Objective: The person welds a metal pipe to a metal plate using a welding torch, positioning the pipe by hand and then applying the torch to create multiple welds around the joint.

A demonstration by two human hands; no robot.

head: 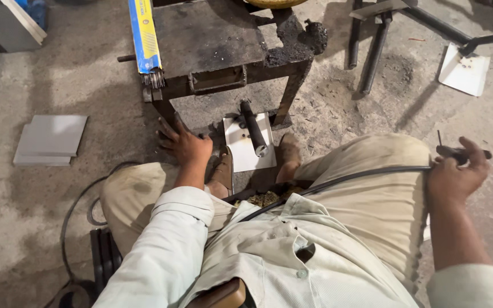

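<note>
Two bare hands work low over a concrete floor [75,74], seen from above past a pale shirt and tan trousers. The right hand [456,174] is out at the side beyond the right knee, its fingers [477,149] curled shut around a dark welding electrode holder [462,152], from which a short thin rod sticks up; a black cable [338,179] runs from that hand back across the thigh toward the lap. The left hand [185,144] is flat on the floor with its fingers [166,130] spread and holding nothing, touching the foot of the near left leg of a small, scorched metal surface [206,34]. Just beside that hand, between the two sandalled feet, lies a white square plate [241,154] with a black tube [253,128] standing tilted on it. On the left edge of the metal surface lies a long blue and yellow packet of welding rods [145,35], its rod ends showing at the near end. Two pale grey flat tiles [51,138] lie stacked on the floor well to the left. Another white plate with a dark tube [464,71] lies at the upper right, near more black tubes [372,54].
</note>
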